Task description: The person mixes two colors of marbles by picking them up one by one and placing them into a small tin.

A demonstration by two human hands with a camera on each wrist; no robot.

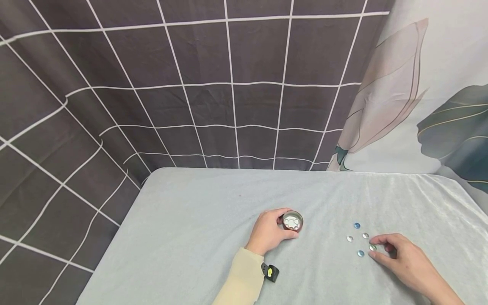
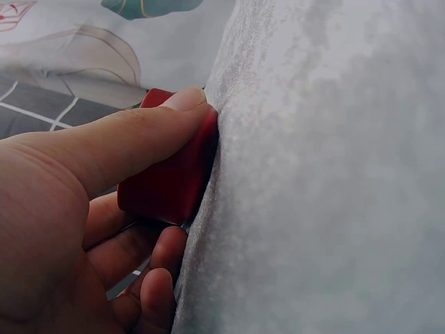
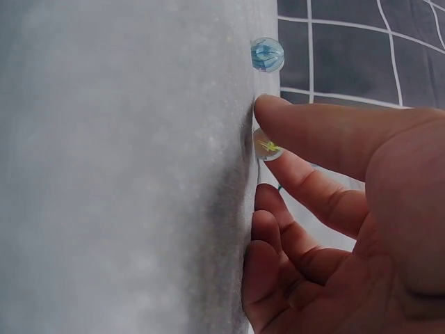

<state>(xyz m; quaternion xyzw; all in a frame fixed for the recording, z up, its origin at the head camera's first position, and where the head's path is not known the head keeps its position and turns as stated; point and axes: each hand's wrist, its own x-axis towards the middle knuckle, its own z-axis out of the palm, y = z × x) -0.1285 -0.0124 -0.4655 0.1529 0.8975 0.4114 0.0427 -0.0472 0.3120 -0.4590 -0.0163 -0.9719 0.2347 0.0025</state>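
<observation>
My left hand holds a small round dark-red tin upright on the cloth, fingers and thumb around its side. Several clear round shapes show inside it. The left wrist view has the thumb pressed along the tin's red wall. Over on the right, thumb and forefinger of my right hand pinch a clear glass marble with a yellow-green core, which sits at the cloth. Near those fingertips lie a blue marble, another blue marble and two clear marbles.
A pale grey-blue velvety cloth covers the table. Behind it hangs a dark curtain with a white grid, and a floral curtain at the right. A black wrist strap piece sticks out beside the left sleeve.
</observation>
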